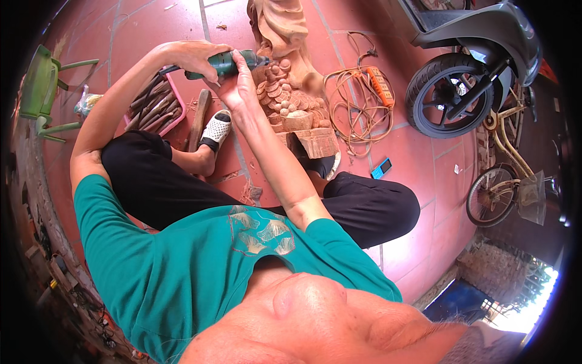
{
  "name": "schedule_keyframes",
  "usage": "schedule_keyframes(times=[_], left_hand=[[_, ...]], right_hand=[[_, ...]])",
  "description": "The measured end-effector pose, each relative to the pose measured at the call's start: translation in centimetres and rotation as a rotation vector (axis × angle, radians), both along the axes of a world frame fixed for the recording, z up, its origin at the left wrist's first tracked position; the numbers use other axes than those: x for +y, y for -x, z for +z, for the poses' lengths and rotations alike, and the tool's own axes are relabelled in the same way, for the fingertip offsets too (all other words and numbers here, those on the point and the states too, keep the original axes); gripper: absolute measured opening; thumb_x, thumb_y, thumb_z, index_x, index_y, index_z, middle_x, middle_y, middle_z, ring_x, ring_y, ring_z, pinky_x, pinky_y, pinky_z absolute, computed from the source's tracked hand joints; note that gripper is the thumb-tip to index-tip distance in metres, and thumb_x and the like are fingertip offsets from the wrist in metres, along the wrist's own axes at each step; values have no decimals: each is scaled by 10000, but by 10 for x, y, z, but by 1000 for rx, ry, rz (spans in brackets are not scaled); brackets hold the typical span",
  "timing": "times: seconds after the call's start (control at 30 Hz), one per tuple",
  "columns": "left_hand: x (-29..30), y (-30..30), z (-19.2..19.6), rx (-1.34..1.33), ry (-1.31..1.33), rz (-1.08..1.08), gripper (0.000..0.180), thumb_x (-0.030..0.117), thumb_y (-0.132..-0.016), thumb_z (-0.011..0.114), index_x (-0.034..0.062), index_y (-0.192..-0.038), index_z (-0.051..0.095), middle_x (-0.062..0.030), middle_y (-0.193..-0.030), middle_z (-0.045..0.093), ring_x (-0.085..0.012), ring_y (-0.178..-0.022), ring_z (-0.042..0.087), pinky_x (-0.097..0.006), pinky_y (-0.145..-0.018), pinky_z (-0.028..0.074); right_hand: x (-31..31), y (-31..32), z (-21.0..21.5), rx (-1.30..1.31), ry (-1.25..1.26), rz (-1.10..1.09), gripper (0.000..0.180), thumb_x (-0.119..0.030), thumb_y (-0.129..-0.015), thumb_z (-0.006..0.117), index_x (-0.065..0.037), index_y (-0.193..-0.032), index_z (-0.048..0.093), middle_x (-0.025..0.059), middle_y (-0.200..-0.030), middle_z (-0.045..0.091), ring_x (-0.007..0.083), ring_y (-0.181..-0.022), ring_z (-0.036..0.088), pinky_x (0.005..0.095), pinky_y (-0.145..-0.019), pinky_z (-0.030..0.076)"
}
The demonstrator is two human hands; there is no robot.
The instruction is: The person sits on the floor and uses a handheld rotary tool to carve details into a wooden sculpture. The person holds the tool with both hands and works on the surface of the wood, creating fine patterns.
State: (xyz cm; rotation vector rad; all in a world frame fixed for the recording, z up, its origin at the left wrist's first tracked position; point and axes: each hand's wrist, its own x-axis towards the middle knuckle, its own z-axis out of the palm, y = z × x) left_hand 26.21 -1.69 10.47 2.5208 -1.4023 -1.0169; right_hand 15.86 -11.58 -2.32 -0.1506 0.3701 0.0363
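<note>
Both my hands are wrapped around a dark green die grinder (223, 64), held level above the floor. My left hand (189, 57) grips its rear part, where the cable leaves. My right hand (235, 90) closes around the front from below, thumb along the body. The grinder's tip points right and meets, or nearly meets, a carved wooden sculpture (285, 30); exact contact is too small to tell. Flowing folds form the sculpture's upper part. Carved coins and round lumps (285, 94) cover its lower part, above a block-like base (315, 144) between my legs.
Left of my feet stand a pink basket (182, 110) of long, thin tools and a wooden bar (199, 119). To the right lie an orange power strip (380, 87), its coiled cord (351, 112) and a blue phone (381, 168). Beyond are a scooter (448, 91), bicycle (492, 194) and green chair (37, 85).
</note>
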Motion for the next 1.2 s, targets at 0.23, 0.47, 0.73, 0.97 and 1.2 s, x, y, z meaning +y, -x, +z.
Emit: schedule_keyframes(times=[0.23,0.47,0.73,0.97,1.2], left_hand=[[-6,6,6,-10,-9,16,923,355,-683,767,94,-1489,400,-215,-933,678,-324,-829,685,-414,-735,542],[1,2,4,-21,5,-18,927,379,-665,775,144,-1484,412,-212,-919,679,-334,-816,680,-423,-709,539],[1,3,8,3,-23,-20,940,424,-650,786,140,-1468,421,-211,-927,652,-347,-842,668,-441,-706,534],[5,1,3,-19,15,-36,920,385,-641,775,93,-1449,446,-204,-926,660,-317,-799,663,-416,-709,529],[7,0,3,-10,39,-45,922,389,-638,774,95,-1448,446,-203,-919,661,-327,-799,661,-425,-711,526]], right_hand=[[-5,-5,-6,12,-18,-11,393,-338,-923,695,-167,-1253,566,61,-1234,642,284,-1135,618,581,-958,507],[0,1,0,26,-12,7,368,-328,-914,711,-176,-1224,583,41,-1195,655,272,-1100,633,577,-942,515],[3,4,0,23,-13,4,386,-332,-901,730,-169,-1218,581,30,-1174,668,244,-1088,641,570,-936,523],[6,6,1,8,-2,3,396,-334,-899,735,-170,-1221,574,22,-1184,665,233,-1087,643,562,-937,527],[6,8,5,17,0,-2,395,-332,-897,738,-177,-1220,573,18,-1179,664,226,-1089,642,556,-939,528]])
